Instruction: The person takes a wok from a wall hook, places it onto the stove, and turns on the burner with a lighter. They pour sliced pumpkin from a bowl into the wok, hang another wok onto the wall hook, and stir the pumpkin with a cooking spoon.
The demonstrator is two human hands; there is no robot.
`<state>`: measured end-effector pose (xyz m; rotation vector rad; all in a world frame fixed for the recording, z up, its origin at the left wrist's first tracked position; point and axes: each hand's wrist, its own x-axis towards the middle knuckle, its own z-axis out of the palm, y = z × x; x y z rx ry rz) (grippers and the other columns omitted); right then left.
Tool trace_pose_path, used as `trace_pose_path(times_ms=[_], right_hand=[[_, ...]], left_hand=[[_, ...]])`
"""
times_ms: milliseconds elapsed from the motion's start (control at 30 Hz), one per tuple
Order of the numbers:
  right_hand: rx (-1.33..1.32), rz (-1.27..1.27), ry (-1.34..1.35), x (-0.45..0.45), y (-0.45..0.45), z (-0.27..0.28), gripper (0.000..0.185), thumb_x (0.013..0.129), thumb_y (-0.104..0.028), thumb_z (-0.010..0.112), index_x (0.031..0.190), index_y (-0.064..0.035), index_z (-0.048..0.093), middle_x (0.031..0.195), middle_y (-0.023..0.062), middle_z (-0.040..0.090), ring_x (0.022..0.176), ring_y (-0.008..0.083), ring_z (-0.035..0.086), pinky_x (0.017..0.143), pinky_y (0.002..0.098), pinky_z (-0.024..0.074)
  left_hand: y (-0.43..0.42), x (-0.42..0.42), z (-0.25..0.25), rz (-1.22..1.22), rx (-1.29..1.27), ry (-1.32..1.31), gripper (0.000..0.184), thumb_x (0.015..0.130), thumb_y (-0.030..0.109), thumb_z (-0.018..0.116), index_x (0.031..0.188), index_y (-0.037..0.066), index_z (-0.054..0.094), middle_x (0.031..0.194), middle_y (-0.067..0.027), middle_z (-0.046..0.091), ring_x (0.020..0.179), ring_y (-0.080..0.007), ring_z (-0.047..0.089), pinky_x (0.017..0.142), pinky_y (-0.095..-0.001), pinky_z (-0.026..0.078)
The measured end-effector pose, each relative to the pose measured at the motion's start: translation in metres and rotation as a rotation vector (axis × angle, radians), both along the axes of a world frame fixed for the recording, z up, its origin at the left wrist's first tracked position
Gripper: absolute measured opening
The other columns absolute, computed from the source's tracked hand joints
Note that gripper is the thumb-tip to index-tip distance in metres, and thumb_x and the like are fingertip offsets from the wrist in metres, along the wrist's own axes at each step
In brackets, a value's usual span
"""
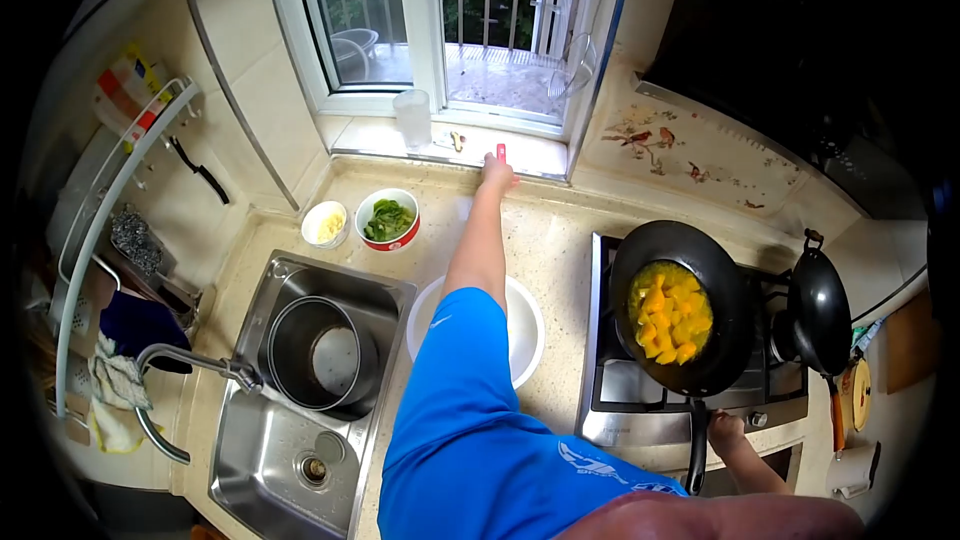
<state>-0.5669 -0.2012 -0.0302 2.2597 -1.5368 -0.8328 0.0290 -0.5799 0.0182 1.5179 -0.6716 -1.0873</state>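
Note:
My left hand [498,173] reaches across the counter to the windowsill, its fingers closed around a small red object [502,152] whose kind I cannot make out. At the front of the gas stove [625,427], my right hand [726,432] is closed at the control panel, beside the wok's handle [698,445]; its fingers seem to grip a stove knob, which the hand hides. The black wok [735,310] sits on the left burner with orange-yellow chunks [668,315] in yellowish liquid. Under my left arm is a white basin [528,330], partly covered.
Greens fill a red-and-white bowl [390,220], next to a small bowl [325,225] of pale chopped pieces. A dark pot [283,350] stands in the steel sink [240,460] below the faucet [215,365]. A clear cup [412,118] is on the sill. Another pan [820,310] stands at right.

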Motion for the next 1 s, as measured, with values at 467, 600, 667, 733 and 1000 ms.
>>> trace_pose_path(times_ms=[467, 600, 667, 733, 1000], right_hand=[[0.246, -0.079, 0.03, 0.004, -0.011, -0.005, 0.043, 0.086, -0.016, 0.034, 0.119, 0.0119, 0.035, 0.093, 0.0151, 0.061, 0.079, 0.0233, 0.062, 0.063, 0.0356, 0.0478], [0.314, -0.072, 0.107, 0.013, -0.019, 0.002, 0.039, 0.087, -0.011, 0.036, 0.121, 0.0083, 0.037, 0.109, 0.0144, 0.056, 0.092, 0.0234, 0.059, 0.073, 0.0331, 0.0472], [0.346, -0.076, 0.087, 0.026, -0.019, 0.022, 0.042, 0.086, -0.012, 0.041, 0.122, 0.0091, 0.035, 0.109, 0.0139, 0.057, 0.092, 0.0238, 0.059, 0.073, 0.0332, 0.0475], [0.319, 0.003, 0.119, 0.027, -0.02, 0.022, 0.049, 0.08, -0.014, 0.052, 0.121, 0.0073, 0.038, 0.109, 0.0125, 0.057, 0.092, 0.0238, 0.059, 0.072, 0.033, 0.0477], [0.315, 0.011, -0.087, 0.032, -0.029, 0.01, 0.026, 0.069, -0.016, 0.064, 0.095, -0.0117, 0.065, 0.098, 0.0061, 0.063, 0.088, 0.0226, 0.061, 0.064, 0.0387, 0.051]], left_hand=[[0.301, -0.119, 0.1, -0.594, -0.402, 0.16, 0.021, 0.085, 0.015, 0.051, 0.102, 0.003, 0.049, 0.08, -0.0058, 0.058, 0.065, -0.01, 0.055, 0.058, -0.0206, 0.043], [0.4, -0.197, 0.067, -0.964, -0.226, 0.202, 0.023, 0.09, 0.019, 0.042, 0.107, 0.004, 0.048, 0.086, -0.0071, 0.057, 0.071, -0.0096, 0.055, 0.063, -0.0222, 0.046], [0.435, -0.244, 0.052, -0.956, -0.073, 0.315, 0.028, 0.092, 0.022, 0.039, 0.113, 0.005, 0.042, 0.093, -0.0091, 0.055, 0.078, -0.0124, 0.055, 0.065, -0.025, 0.047], [0.457, -0.283, 0.042, -0.973, -0.038, 0.463, 0.031, 0.092, 0.024, 0.038, 0.117, 0.006, 0.037, 0.099, -0.0103, 0.053, 0.085, -0.0162, 0.054, 0.068, -0.0291, 0.047], [0.461, -0.365, 0.066, -0.548, -0.015, 0.934, 0.018, 0.089, 0.022, 0.045, 0.091, 0.004, 0.048, 0.065, 0.0007, 0.044, 0.051, -0.008, 0.04, 0.044, -0.0208, 0.034]])
